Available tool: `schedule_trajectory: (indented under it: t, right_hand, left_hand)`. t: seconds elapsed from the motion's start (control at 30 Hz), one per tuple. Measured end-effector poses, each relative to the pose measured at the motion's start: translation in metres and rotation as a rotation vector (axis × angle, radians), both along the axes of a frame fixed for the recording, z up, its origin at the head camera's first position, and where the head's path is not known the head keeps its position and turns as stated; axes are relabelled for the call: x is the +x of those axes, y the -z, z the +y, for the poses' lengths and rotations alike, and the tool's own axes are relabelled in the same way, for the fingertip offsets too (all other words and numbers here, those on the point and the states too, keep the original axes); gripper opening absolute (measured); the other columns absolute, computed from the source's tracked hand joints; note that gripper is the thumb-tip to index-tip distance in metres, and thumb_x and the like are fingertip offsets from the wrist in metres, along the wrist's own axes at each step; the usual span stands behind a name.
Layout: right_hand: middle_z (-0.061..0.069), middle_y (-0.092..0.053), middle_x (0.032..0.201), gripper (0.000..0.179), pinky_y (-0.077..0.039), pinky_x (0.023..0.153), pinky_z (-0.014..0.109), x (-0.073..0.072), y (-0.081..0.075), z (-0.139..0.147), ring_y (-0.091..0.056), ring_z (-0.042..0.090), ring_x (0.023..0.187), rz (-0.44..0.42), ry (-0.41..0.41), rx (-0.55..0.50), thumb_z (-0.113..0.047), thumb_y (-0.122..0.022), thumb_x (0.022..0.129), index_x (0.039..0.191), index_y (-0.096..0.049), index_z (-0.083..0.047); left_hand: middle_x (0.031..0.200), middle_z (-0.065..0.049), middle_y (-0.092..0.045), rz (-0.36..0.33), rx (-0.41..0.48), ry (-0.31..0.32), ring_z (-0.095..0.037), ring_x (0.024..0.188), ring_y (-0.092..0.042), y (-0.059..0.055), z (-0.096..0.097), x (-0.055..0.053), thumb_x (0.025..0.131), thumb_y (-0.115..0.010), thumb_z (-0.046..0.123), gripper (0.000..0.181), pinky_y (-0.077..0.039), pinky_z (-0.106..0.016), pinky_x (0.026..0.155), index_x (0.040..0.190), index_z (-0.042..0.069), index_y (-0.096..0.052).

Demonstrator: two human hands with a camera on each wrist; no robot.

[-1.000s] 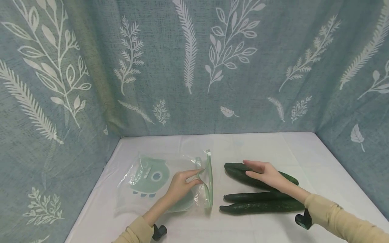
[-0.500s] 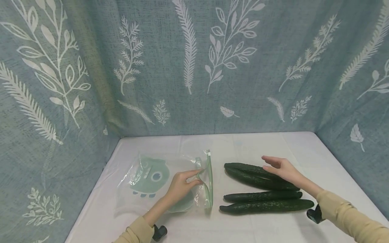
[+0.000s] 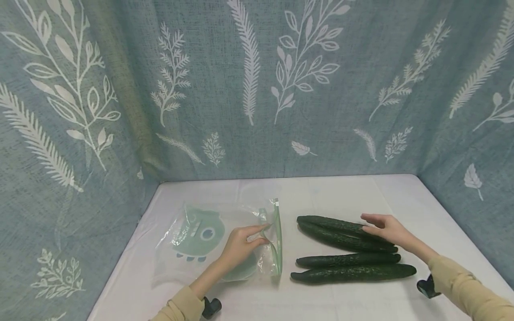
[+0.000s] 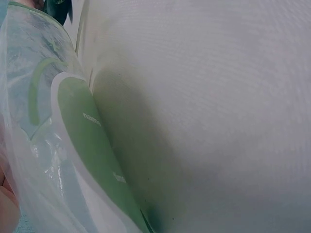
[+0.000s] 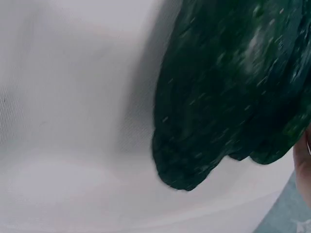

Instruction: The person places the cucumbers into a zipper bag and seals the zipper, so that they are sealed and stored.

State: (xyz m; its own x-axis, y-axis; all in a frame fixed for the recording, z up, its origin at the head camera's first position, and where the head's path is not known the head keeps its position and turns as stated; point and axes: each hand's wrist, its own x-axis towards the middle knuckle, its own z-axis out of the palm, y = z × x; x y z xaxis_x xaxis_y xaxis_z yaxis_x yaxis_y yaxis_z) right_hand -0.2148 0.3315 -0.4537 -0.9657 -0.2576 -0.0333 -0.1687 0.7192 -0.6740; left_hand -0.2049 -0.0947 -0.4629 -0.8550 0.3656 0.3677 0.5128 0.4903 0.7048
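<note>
A clear zip bag (image 3: 237,212) with a green monster print and green zip lies on the left of the table. My left hand (image 3: 238,247) pinches the upper layer at its mouth, and the zip edges stand apart there. In the left wrist view the bag (image 4: 92,141) fills the left side. Several dark green cucumbers (image 3: 353,271) lie to the right. My right hand (image 3: 393,232) is over the right part of the far pair (image 3: 337,234), thumb and fingers spread; contact is unclear. In the right wrist view, cucumber ends (image 5: 209,97) show, with fingers at the right edge.
A white cloth covers the table (image 3: 321,303). Blue-green curtains (image 3: 257,147) with white leaf prints stand behind it and at both sides. A dark wrist camera (image 3: 428,286) sits by the right sleeve, another (image 3: 210,307) by the left.
My right hand has slid from the middle of the far cucumbers toward their right ends, uncovering more of them. The left hand and the bag have stayed put.
</note>
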Motion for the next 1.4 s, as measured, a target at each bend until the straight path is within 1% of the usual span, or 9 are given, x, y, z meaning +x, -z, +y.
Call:
schedule_trajectory:
  t: [0.1, 0.2, 0.33, 0.57, 0.8, 0.9, 1.13, 1.4]
  right_hand:
    - [0.032, -0.051, 0.132, 0.055, -0.050, 0.096, 0.051, 0.001, 0.004, 0.006, -0.046, 0.050, 0.123, -0.008, -0.018, 0.000, -0.027, -0.062, 0.092, 0.131, -0.048, 0.010]
    - [0.031, -0.052, 0.132, 0.055, -0.051, 0.094, 0.049, 0.003, 0.008, 0.011, -0.048, 0.049, 0.122, -0.041, -0.030, 0.006, -0.027, -0.064, 0.091, 0.131, -0.050, 0.009]
    - [0.030, -0.052, 0.132, 0.058, -0.051, 0.093, 0.050, 0.007, 0.012, 0.014, -0.048, 0.047, 0.122, -0.081, -0.020, 0.037, -0.031, -0.066, 0.089, 0.131, -0.051, 0.006]
    - [0.032, -0.051, 0.132, 0.055, -0.051, 0.092, 0.052, 0.008, 0.017, 0.016, -0.049, 0.048, 0.121, -0.068, -0.012, 0.028, -0.029, -0.066, 0.089, 0.130, -0.052, 0.005]
    - [0.032, -0.048, 0.135, 0.061, -0.049, 0.095, 0.053, 0.005, 0.018, 0.019, -0.046, 0.049, 0.124, -0.137, 0.008, -0.003, -0.033, -0.066, 0.088, 0.133, -0.050, 0.004]
    - [0.033, -0.046, 0.137, 0.062, -0.048, 0.096, 0.055, 0.004, 0.018, 0.019, -0.043, 0.050, 0.125, -0.158, -0.002, -0.011, -0.034, -0.066, 0.088, 0.134, -0.048, 0.005]
    - [0.034, -0.046, 0.135, 0.061, -0.048, 0.095, 0.055, 0.004, 0.016, 0.017, -0.043, 0.052, 0.124, -0.163, -0.042, -0.013, -0.030, -0.066, 0.089, 0.134, -0.047, 0.006]
    - [0.034, -0.045, 0.137, 0.061, -0.049, 0.095, 0.054, 0.005, 0.014, 0.016, -0.043, 0.051, 0.125, -0.185, -0.027, -0.023, -0.031, -0.065, 0.090, 0.135, -0.047, 0.005]
  left_hand:
    - [0.115, -0.007, -0.069, -0.011, 0.005, 0.003, -0.024, 0.110, -0.065, 0.000, 0.000, 0.000, 0.076, -0.075, 0.022, 0.041, -0.053, -0.035, 0.095, 0.115, 0.011, -0.068]
    - [0.116, -0.007, -0.069, -0.022, 0.002, 0.002, -0.023, 0.110, -0.065, 0.000, 0.000, 0.001, 0.076, -0.074, 0.023, 0.041, -0.053, -0.035, 0.095, 0.115, 0.012, -0.068]
    - [0.116, -0.006, -0.069, -0.024, 0.000, 0.001, -0.023, 0.110, -0.065, 0.002, 0.001, 0.000, 0.076, -0.074, 0.023, 0.041, -0.053, -0.035, 0.094, 0.115, 0.013, -0.068]
    - [0.114, -0.007, -0.069, -0.005, -0.002, -0.008, -0.023, 0.108, -0.066, 0.003, 0.001, -0.002, 0.075, -0.075, 0.022, 0.040, -0.054, -0.034, 0.094, 0.113, 0.012, -0.069]
    - [0.114, -0.006, -0.069, -0.012, -0.009, -0.015, -0.023, 0.109, -0.065, 0.004, 0.001, -0.002, 0.075, -0.075, 0.024, 0.041, -0.054, -0.035, 0.094, 0.114, 0.013, -0.068]
    - [0.115, -0.006, -0.069, -0.018, -0.012, -0.016, -0.023, 0.110, -0.065, 0.004, 0.000, -0.001, 0.076, -0.074, 0.025, 0.040, -0.053, -0.036, 0.094, 0.114, 0.014, -0.068]
    - [0.115, -0.006, -0.069, -0.016, -0.004, -0.013, -0.023, 0.110, -0.065, 0.005, -0.001, -0.001, 0.076, -0.075, 0.024, 0.040, -0.054, -0.035, 0.094, 0.114, 0.013, -0.069]
    - [0.116, -0.005, -0.069, -0.025, -0.001, -0.007, -0.022, 0.110, -0.065, 0.006, -0.001, -0.001, 0.077, -0.074, 0.027, 0.041, -0.053, -0.035, 0.095, 0.115, 0.014, -0.068]
